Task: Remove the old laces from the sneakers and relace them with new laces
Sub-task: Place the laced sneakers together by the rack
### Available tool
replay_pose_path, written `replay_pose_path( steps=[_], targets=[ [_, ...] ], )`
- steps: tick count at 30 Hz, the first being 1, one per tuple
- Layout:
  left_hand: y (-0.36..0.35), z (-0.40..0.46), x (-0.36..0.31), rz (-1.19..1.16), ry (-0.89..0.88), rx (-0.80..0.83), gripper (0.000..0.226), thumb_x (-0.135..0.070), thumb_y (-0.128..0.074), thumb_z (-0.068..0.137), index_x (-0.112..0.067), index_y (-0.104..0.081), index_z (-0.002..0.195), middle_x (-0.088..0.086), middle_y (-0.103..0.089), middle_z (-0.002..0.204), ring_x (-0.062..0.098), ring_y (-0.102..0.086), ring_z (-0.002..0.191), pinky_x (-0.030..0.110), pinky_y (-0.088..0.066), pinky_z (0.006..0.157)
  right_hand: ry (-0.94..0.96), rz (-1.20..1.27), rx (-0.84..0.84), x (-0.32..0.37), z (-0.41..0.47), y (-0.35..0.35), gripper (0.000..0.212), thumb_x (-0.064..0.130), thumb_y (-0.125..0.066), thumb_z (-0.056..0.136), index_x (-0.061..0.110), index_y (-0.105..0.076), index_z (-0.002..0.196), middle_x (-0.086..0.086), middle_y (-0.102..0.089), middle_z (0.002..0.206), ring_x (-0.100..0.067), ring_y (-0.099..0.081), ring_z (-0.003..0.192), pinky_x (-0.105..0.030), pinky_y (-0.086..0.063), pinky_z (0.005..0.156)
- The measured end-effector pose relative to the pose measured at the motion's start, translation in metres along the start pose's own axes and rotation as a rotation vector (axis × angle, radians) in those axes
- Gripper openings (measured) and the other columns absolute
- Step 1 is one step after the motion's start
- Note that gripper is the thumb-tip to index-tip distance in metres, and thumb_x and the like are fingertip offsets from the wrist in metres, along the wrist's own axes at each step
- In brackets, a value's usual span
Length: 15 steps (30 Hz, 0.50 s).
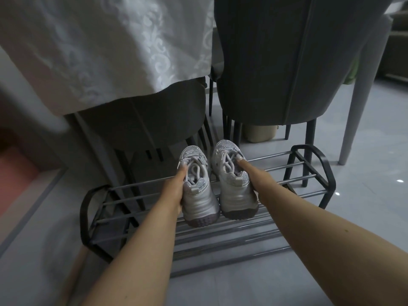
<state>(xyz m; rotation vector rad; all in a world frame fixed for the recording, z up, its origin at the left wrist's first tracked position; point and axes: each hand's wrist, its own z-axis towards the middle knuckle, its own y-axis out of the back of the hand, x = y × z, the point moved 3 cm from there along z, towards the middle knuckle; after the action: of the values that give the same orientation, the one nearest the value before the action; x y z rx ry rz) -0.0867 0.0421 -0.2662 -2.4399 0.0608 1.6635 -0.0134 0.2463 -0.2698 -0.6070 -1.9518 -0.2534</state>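
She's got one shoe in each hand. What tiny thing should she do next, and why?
Probably lift both sneakers off the shoe rack. The left hand grips the left sneaker, the right hand grips the right sneaker, and both are laced, so the laces need somewhere roomier to be undone.

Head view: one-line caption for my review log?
Left hand and right hand each grip a laced silver sneaker on a metal shoe rack.

Two silver sneakers (217,184) side by side, heels toward us, pale laces (195,170) still threaded and tied.
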Motion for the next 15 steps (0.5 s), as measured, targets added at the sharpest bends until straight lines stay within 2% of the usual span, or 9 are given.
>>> replay_pose_path(
  steps=[2, 4, 6, 8, 10, 13, 15],
  targets=[
    [0.000, -0.002, -0.001, 0.007, -0.001, -0.008, 0.050, -0.055, -0.058, 0.087, -0.009, -0.072, 0.100, 0.014, -0.073, 0.102, 0.028, -0.069, 0.097, 0.040, -0.053, 0.091, 0.006, -0.020, 0.000, 0.002, -0.003, 0.002, 0.065, 0.057, -0.069, 0.076, 0.003, -0.064, 0.112, -0.010, -0.067, 0.100, -0.018, -0.061, 0.077, -0.027, -0.044, 0.061],
    [0.000, -0.005, -0.003, 0.035, 0.006, -0.011, 0.050, -0.058, -0.056, 0.087, -0.011, -0.072, 0.098, 0.012, -0.073, 0.100, 0.027, -0.069, 0.094, 0.037, -0.054, 0.086, 0.029, -0.074, -0.016, 0.005, -0.004, 0.003, 0.064, 0.057, -0.065, 0.079, 0.002, -0.061, 0.111, -0.011, -0.064, 0.107, -0.020, -0.059, 0.080, -0.031, -0.046, 0.073],
    [-0.001, -0.008, -0.004, 0.057, 0.009, -0.028, 0.049, -0.059, -0.054, 0.087, -0.014, -0.072, 0.093, 0.009, -0.074, 0.094, 0.024, -0.069, 0.087, 0.031, -0.054, 0.073, 0.045, -0.141, -0.058, 0.008, -0.005, 0.004, 0.068, 0.058, -0.061, 0.081, 0.001, -0.060, 0.120, -0.014, -0.062, 0.120, -0.028, -0.060, 0.100, -0.037, -0.047, 0.090],
    [-0.001, -0.014, -0.008, 0.099, 0.009, -0.054, 0.048, -0.059, -0.053, 0.088, -0.015, -0.071, 0.092, 0.007, -0.073, 0.091, 0.021, -0.068, 0.083, 0.028, -0.051, 0.068, 0.076, -0.220, -0.075, 0.014, -0.010, 0.004, 0.067, 0.059, -0.054, 0.085, 0.003, -0.060, 0.120, -0.017, -0.059, 0.126, -0.032, -0.055, 0.114, -0.041, -0.042, 0.100],
    [0.001, -0.015, -0.012, 0.179, -0.021, -0.108, 0.062, -0.068, -0.057, 0.079, -0.011, -0.069, 0.101, 0.009, -0.071, 0.097, 0.024, -0.067, 0.088, 0.033, -0.053, 0.079, 0.121, -0.314, -0.083, 0.022, -0.016, 0.004, 0.065, 0.060, -0.046, 0.088, 0.004, -0.061, 0.118, -0.019, -0.057, 0.127, -0.035, -0.051, 0.119, -0.045, -0.038, 0.104],
    [0.005, -0.011, -0.013, 0.321, -0.089, -0.189, 0.095, -0.083, -0.052, 0.053, -0.009, -0.065, 0.110, 0.012, -0.068, 0.111, 0.030, -0.065, 0.100, 0.045, -0.050, 0.095, 0.194, -0.418, -0.147, 0.035, -0.030, 0.007, 0.061, 0.060, -0.040, 0.091, 0.007, -0.059, 0.114, -0.019, -0.058, 0.119, -0.036, -0.051, 0.116, -0.045, -0.039, 0.101],
    [0.002, -0.021, -0.018, 0.435, -0.158, -0.231, 0.084, -0.077, -0.048, 0.066, -0.007, -0.062, 0.110, 0.013, -0.066, 0.112, 0.032, -0.061, 0.105, 0.044, -0.048, 0.096, 0.312, -0.404, -0.194, 0.044, -0.045, 0.008, 0.051, 0.058, -0.041, 0.091, 0.012, -0.058, 0.107, -0.011, -0.058, 0.103, -0.032, -0.053, 0.111, -0.043, -0.041, 0.097]
  ],
)
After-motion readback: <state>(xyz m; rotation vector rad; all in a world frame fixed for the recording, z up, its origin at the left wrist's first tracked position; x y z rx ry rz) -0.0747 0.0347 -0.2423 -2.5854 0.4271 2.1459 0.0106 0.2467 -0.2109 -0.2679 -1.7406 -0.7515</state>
